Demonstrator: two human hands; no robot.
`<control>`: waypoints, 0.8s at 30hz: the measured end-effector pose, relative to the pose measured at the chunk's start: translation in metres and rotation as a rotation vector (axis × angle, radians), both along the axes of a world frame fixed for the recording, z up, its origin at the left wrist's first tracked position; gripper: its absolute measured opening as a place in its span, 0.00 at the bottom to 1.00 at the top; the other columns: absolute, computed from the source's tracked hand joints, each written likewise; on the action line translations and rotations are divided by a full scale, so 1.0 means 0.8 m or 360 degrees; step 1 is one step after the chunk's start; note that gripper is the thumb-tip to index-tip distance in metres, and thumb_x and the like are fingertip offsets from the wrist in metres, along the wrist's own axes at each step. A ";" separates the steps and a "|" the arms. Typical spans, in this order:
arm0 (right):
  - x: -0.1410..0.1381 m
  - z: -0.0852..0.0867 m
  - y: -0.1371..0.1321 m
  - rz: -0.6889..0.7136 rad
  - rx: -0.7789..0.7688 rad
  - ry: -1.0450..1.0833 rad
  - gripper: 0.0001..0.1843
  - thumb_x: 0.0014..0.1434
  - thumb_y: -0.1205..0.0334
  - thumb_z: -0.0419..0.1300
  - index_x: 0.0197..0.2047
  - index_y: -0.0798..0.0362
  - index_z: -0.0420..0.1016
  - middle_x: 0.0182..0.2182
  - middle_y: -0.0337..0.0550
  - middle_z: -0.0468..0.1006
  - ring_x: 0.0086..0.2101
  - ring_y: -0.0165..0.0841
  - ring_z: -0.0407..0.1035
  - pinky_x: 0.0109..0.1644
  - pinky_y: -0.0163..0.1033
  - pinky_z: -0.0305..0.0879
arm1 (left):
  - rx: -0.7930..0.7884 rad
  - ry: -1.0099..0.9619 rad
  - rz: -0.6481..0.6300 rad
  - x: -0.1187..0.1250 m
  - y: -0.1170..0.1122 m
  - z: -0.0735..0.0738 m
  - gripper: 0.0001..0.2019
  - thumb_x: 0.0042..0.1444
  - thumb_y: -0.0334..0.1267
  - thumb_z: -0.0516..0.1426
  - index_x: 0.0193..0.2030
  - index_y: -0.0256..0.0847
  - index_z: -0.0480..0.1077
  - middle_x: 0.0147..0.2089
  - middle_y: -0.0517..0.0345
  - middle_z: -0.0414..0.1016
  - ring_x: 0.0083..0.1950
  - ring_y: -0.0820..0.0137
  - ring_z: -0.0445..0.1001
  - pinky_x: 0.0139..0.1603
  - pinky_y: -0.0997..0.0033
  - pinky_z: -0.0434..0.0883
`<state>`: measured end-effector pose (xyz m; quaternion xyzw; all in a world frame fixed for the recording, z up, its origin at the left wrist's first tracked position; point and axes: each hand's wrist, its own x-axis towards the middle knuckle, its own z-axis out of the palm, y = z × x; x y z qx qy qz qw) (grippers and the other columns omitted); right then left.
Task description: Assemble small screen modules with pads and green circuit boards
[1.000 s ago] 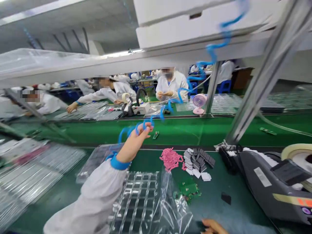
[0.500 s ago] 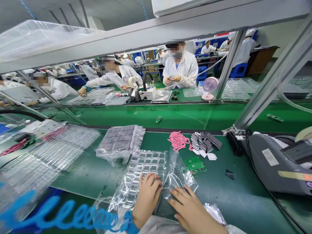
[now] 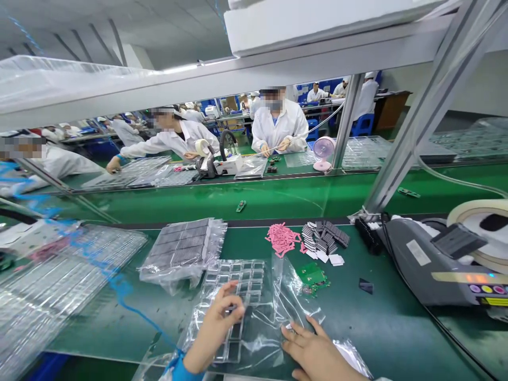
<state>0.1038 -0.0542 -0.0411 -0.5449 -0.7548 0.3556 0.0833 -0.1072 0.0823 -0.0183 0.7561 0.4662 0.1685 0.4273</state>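
Note:
Over the clear plastic tray [image 3: 212,278] with rows of pockets, my left hand [image 3: 220,315] is raised, thumb and bent fingers drawn together. What they pinch, if anything, I cannot make out. A blue cord [image 3: 137,308] runs from the band at my left wrist. My right hand [image 3: 307,346] lies with fingers spread on a clear plastic bag [image 3: 286,288] along the tray's right side. Loose film spreads between the two hands. Just beyond the bag are green circuit boards [image 3: 312,274].
Pink strips [image 3: 282,239] and dark-striped pieces [image 3: 325,237] lie at the back. A bagged stack [image 3: 178,246] stands behind the tray; more trays [image 3: 75,275] lie left. A grey tape machine [image 3: 420,264] stands right. Co-workers sit across the green belt [image 3: 198,198].
My left hand has lifted off the tray, and its fingers have curled together. Clear film now spreads wider beside it. My right hand stays spread on the bag. The camera view has shifted right and upward.

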 end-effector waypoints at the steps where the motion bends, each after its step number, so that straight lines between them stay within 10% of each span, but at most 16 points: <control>1: 0.001 -0.002 -0.001 0.0003 0.0049 0.0014 0.23 0.58 0.57 0.57 0.56 0.51 0.69 0.58 0.50 0.64 0.58 0.47 0.58 0.63 0.58 0.50 | -0.0072 -0.0047 0.0042 -0.005 0.005 0.009 0.12 0.56 0.46 0.51 0.28 0.42 0.66 0.65 0.45 0.57 0.65 0.52 0.60 0.58 0.51 0.66; 5: 0.002 -0.003 -0.010 -0.0077 0.0336 0.0063 0.16 0.61 0.62 0.54 0.51 0.52 0.72 0.54 0.52 0.71 0.54 0.44 0.64 0.61 0.56 0.54 | -0.0296 -0.0182 0.0007 -0.008 0.002 0.043 0.13 0.57 0.48 0.51 0.28 0.43 0.66 0.64 0.49 0.60 0.64 0.55 0.61 0.58 0.51 0.65; 13: 0.020 0.014 -0.031 -0.0279 0.1354 0.0130 0.13 0.60 0.66 0.55 0.47 0.46 0.71 0.34 0.41 0.72 0.35 0.32 0.68 0.51 0.51 0.60 | -0.0627 -0.0298 -0.0810 0.070 -0.048 0.060 0.03 0.43 0.38 0.65 0.26 0.44 0.77 0.44 0.55 0.76 0.53 0.62 0.72 0.58 0.59 0.64; 17: 0.037 0.028 -0.046 -0.0495 0.1326 0.0348 0.05 0.62 0.64 0.55 0.38 0.49 0.73 0.30 0.38 0.69 0.33 0.30 0.66 0.48 0.45 0.60 | -0.0651 -0.0254 -0.1005 0.108 -0.057 0.067 0.01 0.44 0.36 0.65 0.25 0.43 0.78 0.51 0.53 0.69 0.55 0.63 0.69 0.57 0.62 0.64; 24: 0.060 0.047 -0.076 -0.0762 0.1133 0.0410 0.23 0.66 0.45 0.44 0.29 0.49 0.69 0.26 0.34 0.68 0.34 0.26 0.66 0.45 0.35 0.62 | -0.0845 -0.0315 -0.1218 0.156 -0.067 0.063 0.02 0.45 0.35 0.64 0.24 0.44 0.77 0.54 0.54 0.64 0.59 0.60 0.64 0.62 0.58 0.58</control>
